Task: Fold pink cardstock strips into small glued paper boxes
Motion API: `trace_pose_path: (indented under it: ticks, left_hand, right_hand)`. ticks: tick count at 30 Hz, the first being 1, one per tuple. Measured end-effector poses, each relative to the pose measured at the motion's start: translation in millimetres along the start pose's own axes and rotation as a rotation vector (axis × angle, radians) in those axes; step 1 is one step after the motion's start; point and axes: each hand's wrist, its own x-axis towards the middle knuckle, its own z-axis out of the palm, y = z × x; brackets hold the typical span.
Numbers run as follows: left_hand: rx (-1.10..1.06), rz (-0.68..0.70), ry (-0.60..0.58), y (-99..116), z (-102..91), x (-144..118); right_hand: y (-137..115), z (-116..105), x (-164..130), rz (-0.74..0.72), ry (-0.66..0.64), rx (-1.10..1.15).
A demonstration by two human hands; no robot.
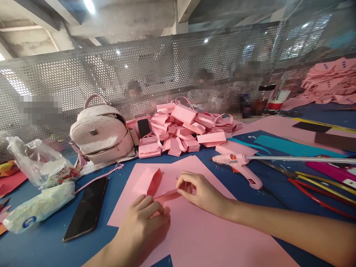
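A narrow pink paper strip (pixel 167 194) is pinched in the thumb and fingertips of my right hand (pixel 204 193), just above a large pink paper sheet (pixel 205 233). My left hand (pixel 144 218) is at the strip's other end, its fingers curled; what lies under them is hidden. Just beyond my left fingertips, a small folded pink paper box (pixel 146 181) rests on the sheet, its open side facing right. A pink hot glue gun (pixel 241 167), with a long glue stick in its back, lies to the right of the sheet.
Behind the sheet is a heap of small pink paper bags (pixel 183 126). A backpack (pixel 102 133), a black phone (pixel 86 207) and a tissue pack (pixel 40 209) are at left. Scissors (pixel 319 185) and a teal strip (pixel 294 145) lie at right. A perforated metal screen (pixel 161 66) rises behind.
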Motion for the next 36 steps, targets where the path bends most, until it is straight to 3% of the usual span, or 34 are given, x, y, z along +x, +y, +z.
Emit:
trace_pose_path:
  ticks: [7,15,22,31,36]
  left_hand:
    - [0.078,0.049,-0.044,3,-1.3,-1]
    - [-0.066,-0.014,-0.053,-5,-6.5,-6]
    - [-0.123,-0.144,0.039,-6,-0.4,-8]
    - [0.103,-0.085,0.012,0,10.2,-3]
    - [0.150,-0.045,-0.094,-3,13.1,-2]
  right_hand:
    - [-4,0,0,-0.011,0.010,-0.027]
    - [-4,0,0,-0.008,0.012,-0.035]
    - [-3,0,1,-0.003,-0.001,-0.026]
    - [-1,1,2,-0.024,0.012,-0.019]
    - [-2,1,1,-0.033,0.021,-0.026]
